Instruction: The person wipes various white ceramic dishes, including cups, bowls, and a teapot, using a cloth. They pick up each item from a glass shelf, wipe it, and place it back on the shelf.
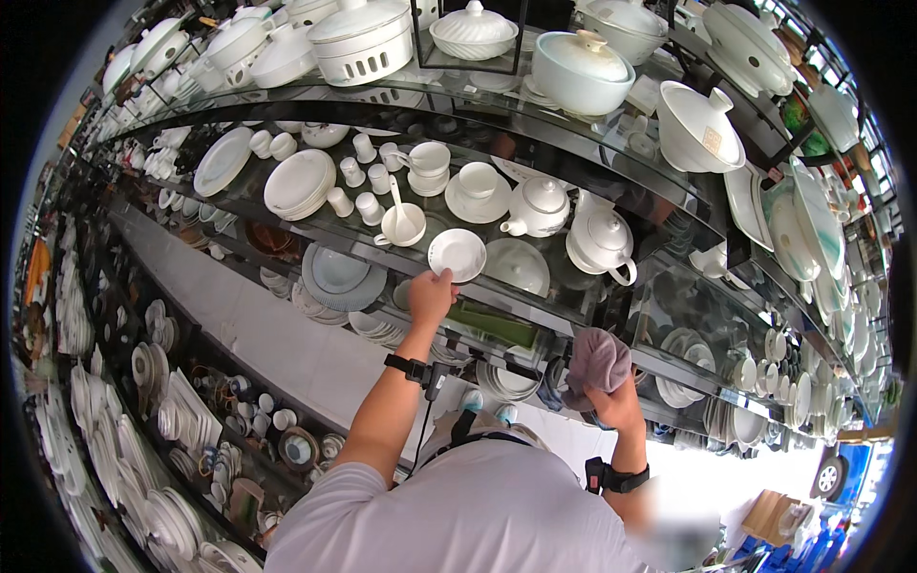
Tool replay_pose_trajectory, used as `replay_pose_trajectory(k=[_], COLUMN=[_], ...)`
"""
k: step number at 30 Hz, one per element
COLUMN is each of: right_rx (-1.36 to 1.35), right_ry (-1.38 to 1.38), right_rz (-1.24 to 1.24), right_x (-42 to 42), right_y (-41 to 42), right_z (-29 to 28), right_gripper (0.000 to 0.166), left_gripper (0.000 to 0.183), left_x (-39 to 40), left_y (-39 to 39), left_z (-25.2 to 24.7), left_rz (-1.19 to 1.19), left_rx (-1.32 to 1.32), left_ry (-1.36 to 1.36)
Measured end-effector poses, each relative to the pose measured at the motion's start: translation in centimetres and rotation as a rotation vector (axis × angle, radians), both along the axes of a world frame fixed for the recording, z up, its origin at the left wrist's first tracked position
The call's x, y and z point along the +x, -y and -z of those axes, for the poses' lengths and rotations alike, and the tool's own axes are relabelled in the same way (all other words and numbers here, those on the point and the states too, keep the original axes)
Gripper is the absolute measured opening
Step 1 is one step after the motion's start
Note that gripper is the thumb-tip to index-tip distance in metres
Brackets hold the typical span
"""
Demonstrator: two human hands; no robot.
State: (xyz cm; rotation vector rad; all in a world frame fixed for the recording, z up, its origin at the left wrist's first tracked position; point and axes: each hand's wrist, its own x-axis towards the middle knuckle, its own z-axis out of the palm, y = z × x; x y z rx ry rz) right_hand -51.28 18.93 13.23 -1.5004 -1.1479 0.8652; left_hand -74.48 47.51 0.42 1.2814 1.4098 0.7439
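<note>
My left hand (431,299) grips the near rim of a small white ceramic dish (457,256), thumb on top, at the front edge of a glass shelf. My right hand (617,402) holds a bunched mauve-grey cloth (600,360) in front of the shelf, to the right. Just behind the dish are a white cup with a spoon in it (401,225) and a cup on a saucer (478,195). Two white teapots, one with a short spout (541,206) and one with a looped handle (602,240), stand to the right of the dish.
Stacked plates (299,185) and small white shakers (369,208) stand left on the same shelf. Lidded casseroles (584,71) line the glass shelf above. More plates (344,276) sit below. Behind and left, another rack holds crowded dishes (190,412).
</note>
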Motion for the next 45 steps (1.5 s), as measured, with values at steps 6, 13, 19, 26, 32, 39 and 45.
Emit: replay_pose_trajectory(k=[6,13,19,26,32,39,45], right_rx=[-0.032,-0.15,-0.029,0.151,0.308,0.516,0.464], right_ry=[-0.255,-0.541,-0.424,-0.742,-1.092,-1.21,-1.221], right_rz=[0.125,0.169,0.02,0.131,0.033,0.043,0.044], right_x=[-0.1,0.1,-3.0,-3.3,-0.9,0.6,3.2], right_y=[-0.6,-3.4,-4.1,-0.4,6.8,15.9,22.2], right_z=[1.3,4.2,0.3,-2.1,-2.5,-6.0,-8.6], right_gripper=[0.053,0.043,0.048,0.045,0.064,0.069,0.07], left_gripper=[0.027,0.021,0.032,0.051,0.066,0.112,0.134], left_x=[-1.0,-0.8,1.7,7.3,10.9,15.1,19.4], left_y=[0.1,6.5,10.3,14.2,18.4,28.2,34.3], left_z=[-0.6,-10.2,-13.5,-14.9,-18.1,-19.5,-20.9], left_rz=[0.12,0.668,0.71,0.62,0.93,1.027,0.876], left_rx=[0.031,0.079,0.398,0.552,0.475,0.455,0.994], left_ry=[0.101,0.089,-0.047,-0.027,-0.02,0.187,0.266])
